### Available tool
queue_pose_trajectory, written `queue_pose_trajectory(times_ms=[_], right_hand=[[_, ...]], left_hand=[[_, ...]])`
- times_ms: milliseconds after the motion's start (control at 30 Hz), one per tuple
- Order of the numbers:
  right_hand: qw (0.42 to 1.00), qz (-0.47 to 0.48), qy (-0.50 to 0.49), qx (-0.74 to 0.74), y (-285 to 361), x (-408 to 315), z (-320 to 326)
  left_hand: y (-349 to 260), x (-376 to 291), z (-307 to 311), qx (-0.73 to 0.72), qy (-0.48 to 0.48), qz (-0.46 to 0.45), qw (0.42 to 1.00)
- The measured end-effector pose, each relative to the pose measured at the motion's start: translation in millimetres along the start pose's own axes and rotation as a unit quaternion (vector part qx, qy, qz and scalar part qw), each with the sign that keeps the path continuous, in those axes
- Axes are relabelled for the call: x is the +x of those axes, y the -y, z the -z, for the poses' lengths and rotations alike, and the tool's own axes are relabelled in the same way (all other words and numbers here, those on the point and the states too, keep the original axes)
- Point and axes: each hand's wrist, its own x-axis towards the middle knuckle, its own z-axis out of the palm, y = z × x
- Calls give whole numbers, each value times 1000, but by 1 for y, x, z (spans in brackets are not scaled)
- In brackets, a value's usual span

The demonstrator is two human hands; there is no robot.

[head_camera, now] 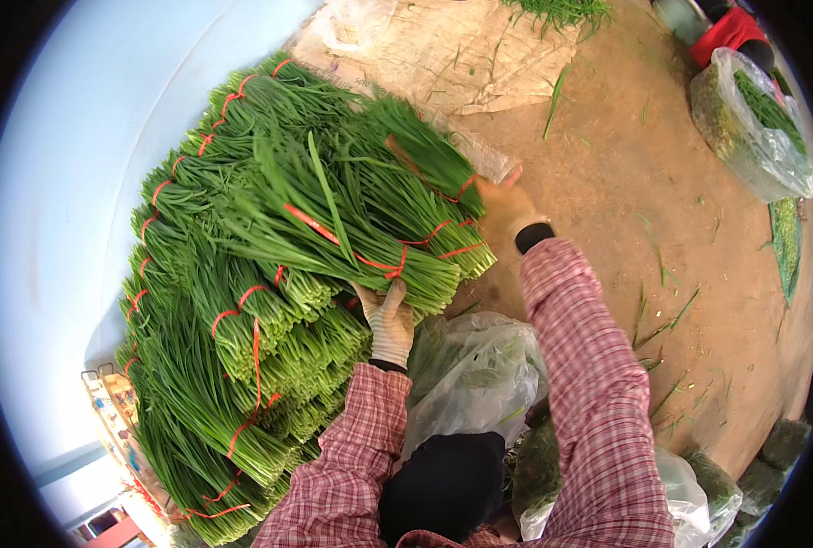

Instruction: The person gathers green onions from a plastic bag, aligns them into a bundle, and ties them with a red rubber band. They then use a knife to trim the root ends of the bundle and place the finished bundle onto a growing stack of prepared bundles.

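My left hand (389, 318), in a pale knit glove, grips the stem end of a bundle of green chives (420, 274) tied with a red band. My right hand (509, 205), gloved too and slightly blurred, is at the tied end of another chive bundle (427, 144); its fingers are partly hidden, and I cannot tell how firmly they hold. Both bundles lie against a large pile of red-tied chive bundles (235, 411), stacked with their pale cut stems towards me and their leaves towards the wall.
A pale blue wall (84, 171) rises behind the pile. Near my body lies a clear plastic bag (478, 370). A cardboard-like sheet (461, 61) and loose leaves lie on the brown floor (605, 205). At the right stands a plastic bag of greens (756, 130); more bags are at the lower right.
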Motion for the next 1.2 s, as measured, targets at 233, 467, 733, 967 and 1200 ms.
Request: queue_pose_trajectory(times_ms=[233, 467, 733, 967, 1200], right_hand=[[988, 32, -146, -24, 17, -36, -14], [922, 195, 0, 333, 101, -101, 31], [879, 178, -77, 435, 82, -103, 84], [974, 76, -56, 206, 35, -33, 65], [954, 69, -256, 139, 19, -48, -38]], left_hand=[[14, 7, 4, 31, 10, -13, 999], [-4, -14, -28, 68, 11, 1, 998], [-42, -33, -54, 58, 216, -5, 975], [-50, -30, -4, 741, 162, -160, 631], [-26, -25, 14, 790, 179, -141, 570]])
